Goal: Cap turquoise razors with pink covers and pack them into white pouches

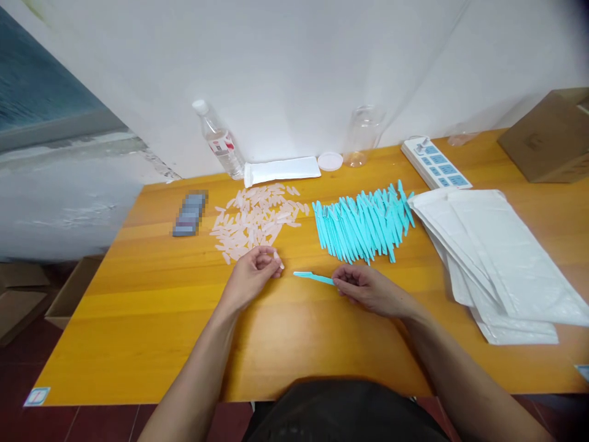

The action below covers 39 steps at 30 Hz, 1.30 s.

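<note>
My left hand [254,275] rests on the wooden table [151,307] with its fingers pinched on a small pale pink cap [277,258], just below a spread pile of the same pink caps [257,220]. My right hand [363,287] is closed on the handle of a thin turquoise tool [313,277], whose tip points left toward my left hand. A fanned heap of the same turquoise tools [363,222] lies just above my right hand.
A stack of white bags [497,258] lies at the right. Along the wall stand a plastic water bottle [218,140], a white packet [281,170], a clear jar [363,132] with its lid [330,161], a power strip [435,162] and a cardboard box [552,135]. A dark phone-like object [189,213] lies left.
</note>
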{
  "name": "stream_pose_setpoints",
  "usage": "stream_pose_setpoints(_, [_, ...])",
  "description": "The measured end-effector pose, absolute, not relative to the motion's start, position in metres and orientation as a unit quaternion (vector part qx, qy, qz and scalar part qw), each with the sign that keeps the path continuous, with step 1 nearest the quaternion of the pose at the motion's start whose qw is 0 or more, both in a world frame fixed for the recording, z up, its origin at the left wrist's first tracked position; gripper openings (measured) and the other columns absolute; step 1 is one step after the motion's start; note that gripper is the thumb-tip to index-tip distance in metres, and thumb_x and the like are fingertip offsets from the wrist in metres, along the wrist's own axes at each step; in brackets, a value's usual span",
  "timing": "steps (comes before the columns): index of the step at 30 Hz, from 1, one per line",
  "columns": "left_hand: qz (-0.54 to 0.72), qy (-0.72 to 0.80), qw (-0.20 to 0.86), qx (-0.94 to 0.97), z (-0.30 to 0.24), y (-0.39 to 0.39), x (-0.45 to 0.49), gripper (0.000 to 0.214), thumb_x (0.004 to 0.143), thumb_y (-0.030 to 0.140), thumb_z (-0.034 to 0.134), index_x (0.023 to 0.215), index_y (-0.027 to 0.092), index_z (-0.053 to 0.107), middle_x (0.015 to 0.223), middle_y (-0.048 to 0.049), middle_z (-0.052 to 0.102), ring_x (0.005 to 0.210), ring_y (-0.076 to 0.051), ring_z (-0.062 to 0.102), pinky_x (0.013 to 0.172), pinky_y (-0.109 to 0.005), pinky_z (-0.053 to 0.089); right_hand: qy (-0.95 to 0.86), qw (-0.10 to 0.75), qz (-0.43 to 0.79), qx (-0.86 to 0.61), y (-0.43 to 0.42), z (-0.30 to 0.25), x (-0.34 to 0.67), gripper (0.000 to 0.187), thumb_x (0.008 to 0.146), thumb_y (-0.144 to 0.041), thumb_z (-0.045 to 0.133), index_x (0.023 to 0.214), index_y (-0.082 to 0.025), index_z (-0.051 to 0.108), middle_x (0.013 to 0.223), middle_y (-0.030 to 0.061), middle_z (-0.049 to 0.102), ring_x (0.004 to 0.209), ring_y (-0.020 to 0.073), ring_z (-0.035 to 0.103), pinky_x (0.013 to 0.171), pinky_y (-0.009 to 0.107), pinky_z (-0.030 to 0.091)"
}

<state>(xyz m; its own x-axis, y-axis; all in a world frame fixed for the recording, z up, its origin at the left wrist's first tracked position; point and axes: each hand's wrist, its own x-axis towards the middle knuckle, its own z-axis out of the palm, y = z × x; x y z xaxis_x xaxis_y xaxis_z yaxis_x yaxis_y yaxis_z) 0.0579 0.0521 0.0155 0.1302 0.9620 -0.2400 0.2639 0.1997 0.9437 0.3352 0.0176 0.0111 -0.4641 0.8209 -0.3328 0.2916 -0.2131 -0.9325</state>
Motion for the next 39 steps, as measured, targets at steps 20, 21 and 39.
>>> stream_pose_setpoints(20, [0.333, 0.619, 0.497, 0.509, 0.002, -0.015, 0.089, 0.030, 0.086, 0.047, 0.069, 0.088, 0.018, 0.075, 0.076, -0.0044, 0.073, 0.065, -0.015, 0.064, 0.060, -0.025, 0.050, -0.718, 0.197, 0.460, -0.484, 0.014, 0.008, 0.330, 0.030, 0.097, -0.040, 0.050, 0.085, -0.020, 0.069, 0.079, 0.0036, 0.063, 0.070, 0.0160, 0.054, 0.066, 0.030, 0.041])
stream_pose_setpoints(21, [0.310, 0.620, 0.452, 0.562, 0.003, -0.017, 0.087, 0.027, 0.088, 0.045, 0.067, 0.085, 0.019, 0.075, 0.073, -0.0029, 0.071, 0.063, -0.015, 0.061, 0.059, -0.025, 0.047, -0.748, 0.202, 0.411, -0.480, 0.011, 0.005, 0.328, 0.030, 0.098, -0.037, 0.050, 0.085, -0.020, 0.071, 0.084, 0.0061, 0.065, 0.078, 0.0183, 0.057, 0.073, 0.032, 0.043])
stream_pose_setpoints(39, [0.179, 0.480, 0.272, 0.815, 0.008, -0.001, 0.077, 0.020, 0.094, 0.029, 0.059, 0.104, 0.028, 0.076, 0.097, -0.0061, 0.069, 0.088, -0.020, 0.066, 0.078, -0.032, 0.051, -0.644, 0.159, 0.081, -0.744, 0.073, 0.011, 0.365, 0.033, 0.093, -0.042, 0.053, 0.095, -0.019, 0.077, 0.088, 0.0117, 0.076, 0.081, 0.0262, 0.068, 0.071, 0.035, 0.044])
